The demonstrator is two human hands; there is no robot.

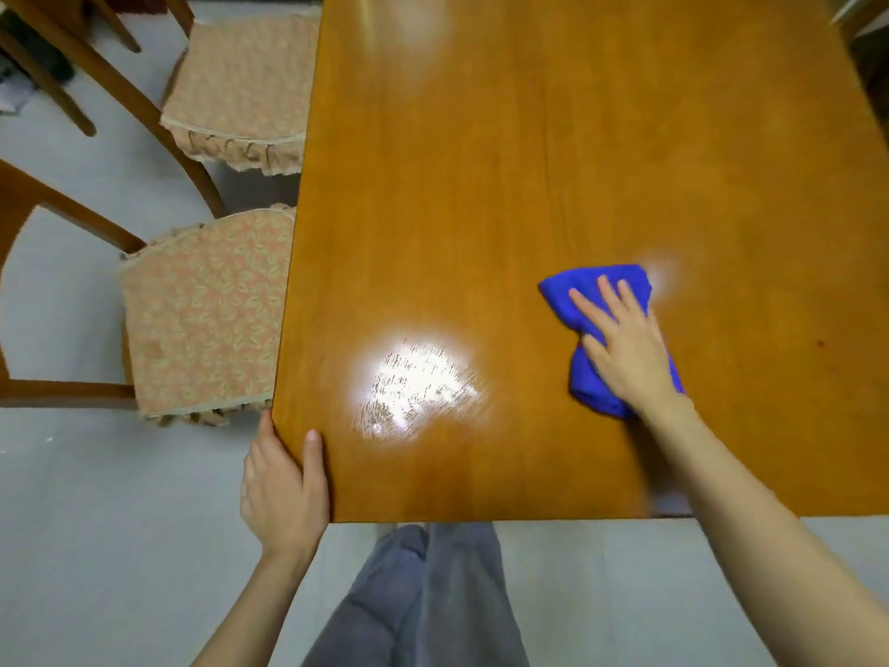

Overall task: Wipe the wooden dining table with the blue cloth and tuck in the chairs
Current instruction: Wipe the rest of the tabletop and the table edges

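Note:
The wooden dining table (529, 185) fills most of the view. A bunched blue cloth (584, 300) lies on its near right part, and my right hand (625, 344) presses flat on it with straight fingers. My left hand (284, 488) grips the table's near left corner, thumb on top and fingers under the edge. Two wooden chairs with floral cushions stand at the table's left side: the nearer chair (202, 315) and the farther chair (240, 89). Both seats stick out from under the table.
A bright streaky patch of light reflection (418, 387) shows on the tabletop near the front edge. Pale grey floor (96, 546) surrounds the table. My grey-trousered legs (423, 594) stand at the near edge. Another chair part (861, 12) shows at the far right.

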